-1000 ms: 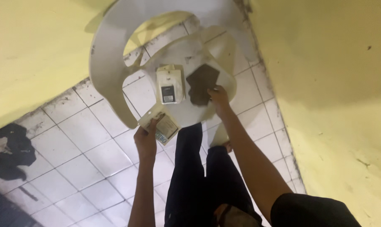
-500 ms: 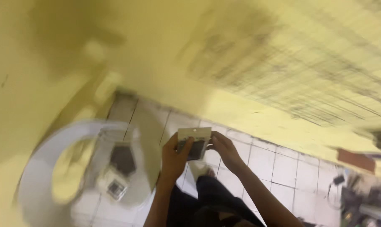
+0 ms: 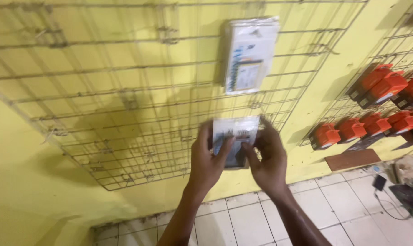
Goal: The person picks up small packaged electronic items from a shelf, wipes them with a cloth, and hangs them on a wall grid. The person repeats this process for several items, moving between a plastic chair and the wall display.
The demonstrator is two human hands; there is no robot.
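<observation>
In the head view, a small flat packet (image 3: 236, 139) with a clear front and a dark item inside is held up against a wire grid rack (image 3: 101, 114) fixed to a yellow wall (image 3: 29, 182); it is gripped from the left by the left hand (image 3: 206, 159) and from the right by the right hand (image 3: 268, 157), the fingers (image 3: 224, 148) of both clenched on its edges. Just above the packet, a stack of white packets (image 3: 249, 54) is seen hanging on the rack. To the right, orange boxes (image 3: 379, 84) are hung on a second grid, and a white tiled floor (image 3: 243, 223) is seen below.
</observation>
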